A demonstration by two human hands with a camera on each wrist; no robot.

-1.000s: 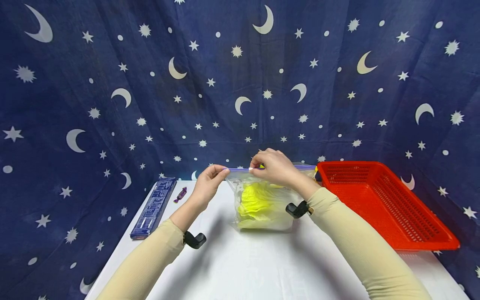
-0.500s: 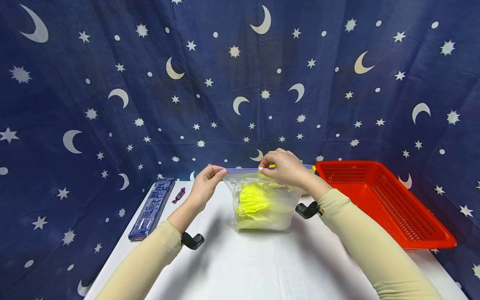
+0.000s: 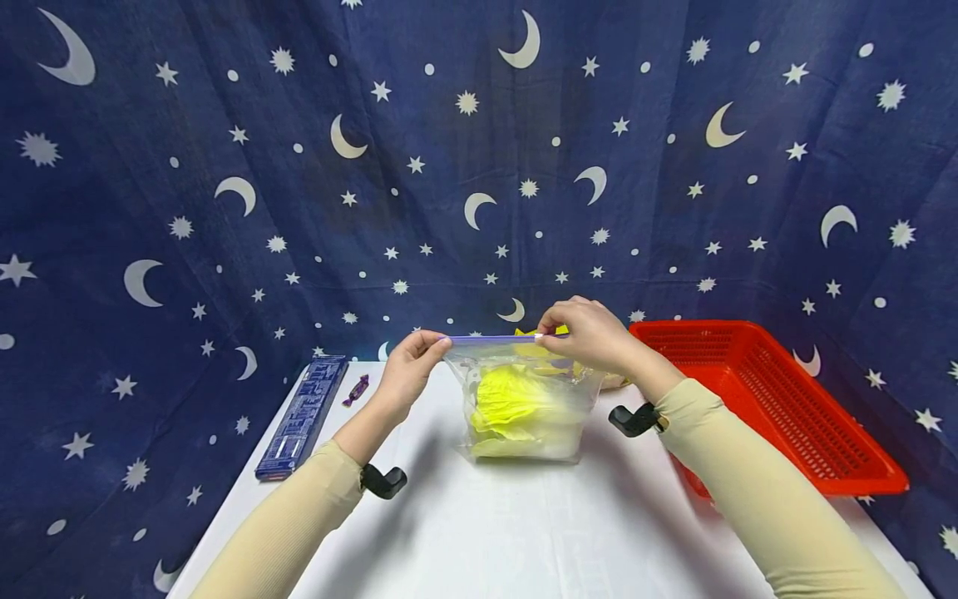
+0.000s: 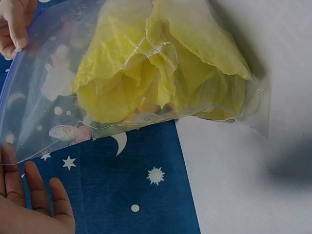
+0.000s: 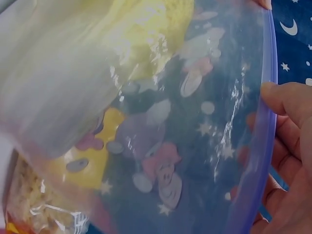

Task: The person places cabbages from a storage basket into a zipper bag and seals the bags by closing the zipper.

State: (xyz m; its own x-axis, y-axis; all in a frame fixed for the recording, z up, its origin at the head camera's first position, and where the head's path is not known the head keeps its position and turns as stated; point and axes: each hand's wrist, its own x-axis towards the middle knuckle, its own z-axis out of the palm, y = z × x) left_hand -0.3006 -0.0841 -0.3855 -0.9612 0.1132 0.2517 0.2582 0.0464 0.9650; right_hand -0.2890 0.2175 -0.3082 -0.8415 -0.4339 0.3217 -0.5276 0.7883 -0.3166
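A clear zip bag (image 3: 458,378) with a purple zip strip stands upright on the white table, holding a yellow-green napa cabbage (image 3: 509,401). My left hand (image 3: 407,370) pinches the left end of the strip between thumb and finger. On the white slider (image 3: 538,337), right of the strip's middle, the thumb and fingers of my right hand (image 3: 591,334) are closed. The right wrist view has the thumb of the right hand (image 5: 292,124) on the near side of the strip, its fingers behind. Cartoon prints show on the bag's plastic (image 4: 63,85) in the left wrist view.
Behind the bag lies a yellow clear-fronted package (image 5: 41,200). A red plastic basket (image 3: 804,416) stands at the right, under the right forearm in view. At the left are a flat blue package (image 3: 303,420) and a purple wrapped candy (image 3: 357,390). A starry curtain (image 3: 479,150) hangs behind.
My right hand has slid rightward along the zip strip with the white slider. More of the yellow package behind shows. The left hand stays at the bag's left corner.
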